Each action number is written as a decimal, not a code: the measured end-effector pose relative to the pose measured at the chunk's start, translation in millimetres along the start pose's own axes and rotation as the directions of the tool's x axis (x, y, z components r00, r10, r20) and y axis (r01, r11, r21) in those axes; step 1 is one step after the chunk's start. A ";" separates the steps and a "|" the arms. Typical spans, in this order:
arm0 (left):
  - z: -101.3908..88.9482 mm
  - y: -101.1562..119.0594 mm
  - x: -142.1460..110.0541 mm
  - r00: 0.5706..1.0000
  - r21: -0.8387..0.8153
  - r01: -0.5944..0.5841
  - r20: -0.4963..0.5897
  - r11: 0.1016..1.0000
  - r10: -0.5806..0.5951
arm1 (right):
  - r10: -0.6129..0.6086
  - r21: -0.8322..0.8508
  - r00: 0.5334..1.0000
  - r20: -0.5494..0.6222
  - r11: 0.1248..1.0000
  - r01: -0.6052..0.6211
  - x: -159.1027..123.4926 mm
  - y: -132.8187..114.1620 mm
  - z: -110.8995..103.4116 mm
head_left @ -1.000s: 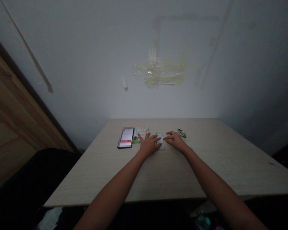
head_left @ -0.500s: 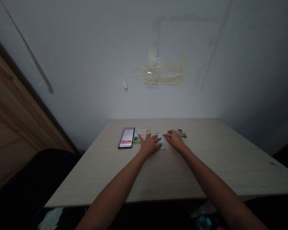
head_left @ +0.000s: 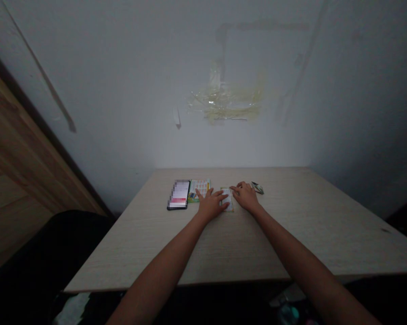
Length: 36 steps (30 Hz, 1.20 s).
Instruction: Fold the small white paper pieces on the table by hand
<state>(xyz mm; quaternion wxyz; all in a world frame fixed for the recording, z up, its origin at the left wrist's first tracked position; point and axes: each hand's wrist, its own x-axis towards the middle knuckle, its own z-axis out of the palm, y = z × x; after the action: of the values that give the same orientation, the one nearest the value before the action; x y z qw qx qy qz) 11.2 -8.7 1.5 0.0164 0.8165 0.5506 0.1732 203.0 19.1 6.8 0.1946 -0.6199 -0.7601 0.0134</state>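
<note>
Look, the right hand (head_left: 247, 196) has slid away from the person over the last second, up along the near side of the small folded paper (head_left: 229, 201), and its fingertips are now by the far corner. The left hand (head_left: 210, 205) has hardly moved. It lies spread flat, gripping nothing, with its fingers on top of the paper and its little finger over a bright booklet (head_left: 201, 186). To me, that means one hand is keeping the paper still while the other rubs or flattens its side, and that rub looks close to the end of the edge. The right fingers are bent and close together, but I can't tell if they pinch the paper or just touch it. Past the booklet, left of the left hand, is a phone (head_left: 179, 195). Just beyond the right hand sits a little crumpled thing (head_left: 257, 188).
</note>
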 end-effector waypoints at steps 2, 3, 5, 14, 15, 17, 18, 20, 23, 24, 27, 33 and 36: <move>-0.1 0.2 -0.2 1.000 0.004 -0.002 -0.003 1.000 0.002 | 0.004 0.003 1.000 -0.002 1.000 -0.004 -0.3 0.0 0.7; -0.2 0.3 -0.2 1.000 0.007 -0.004 -0.002 1.000 0.004 | 0.002 0.007 1.000 -0.006 1.000 -0.002 -0.4 0.5 1.1; -0.7 0.4 -0.3 1.000 0.012 -0.006 0.004 1.000 0.006 | -0.008 0.025 1.000 -0.016 1.000 0.008 -0.4 3.0 2.2; -2.1 -1.2 -0.8 0.999 -0.016 -0.002 0.033 1.000 0.003 | -0.067 0.149 0.996 -0.067 0.986 0.076 -0.8 14.3 6.4; -1.9 -1.5 -0.7 0.999 -0.022 -0.005 0.033 1.000 0.005 | -0.063 0.157 0.995 -0.071 0.985 0.074 -0.8 14.2 6.4; -1.6 -1.9 -0.4 1.000 -0.027 -0.011 0.028 1.000 0.011 | -0.057 0.166 0.996 -0.075 0.984 0.069 -0.3 13.8 6.5; -1.4 -1.9 -0.3 1.000 -0.026 -0.011 0.025 1.000 0.012 | -0.054 0.168 0.996 -0.074 0.984 0.066 0.2 13.8 6.6; -1.0 -1.7 -0.1 1.000 -0.015 -0.008 0.023 1.000 0.008 | -0.047 0.170 0.997 -0.068 0.984 0.058 1.7 14.5 7.3; -0.2 -1.2 -0.3 1.000 0.004 -0.001 0.020 1.000 0.001 | -0.044 0.179 0.997 -0.058 0.982 0.054 3.6 16.8 8.7; 0.1 -1.2 -0.4 1.000 0.006 0.000 0.018 1.000 0.000 | -0.051 0.184 0.997 -0.055 0.981 0.061 3.8 17.6 8.9; 1.1 -1.6 -0.7 1.000 0.002 -0.004 0.007 1.000 0.004 | -0.082 0.200 0.996 -0.037 0.976 0.087 2.8 19.6 8.4; 3.2 -3.4 -0.5 1.000 0.019 -0.006 -0.004 1.000 0.006 | -0.119 0.225 0.993 0.011 0.968 0.114 -2.5 21.5 3.7; 4.3 -4.2 -0.6 1.000 0.016 -0.007 -0.015 1.000 0.007 | -0.147 0.236 0.988 0.043 0.963 0.133 -4.1 23.2 2.7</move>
<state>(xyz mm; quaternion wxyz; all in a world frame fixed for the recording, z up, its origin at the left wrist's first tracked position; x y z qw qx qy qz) 8.5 -6.9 -3.7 0.0052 0.8171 0.5492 0.1749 224.5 21.2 -3.0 0.2431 -0.5368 -0.8008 0.1070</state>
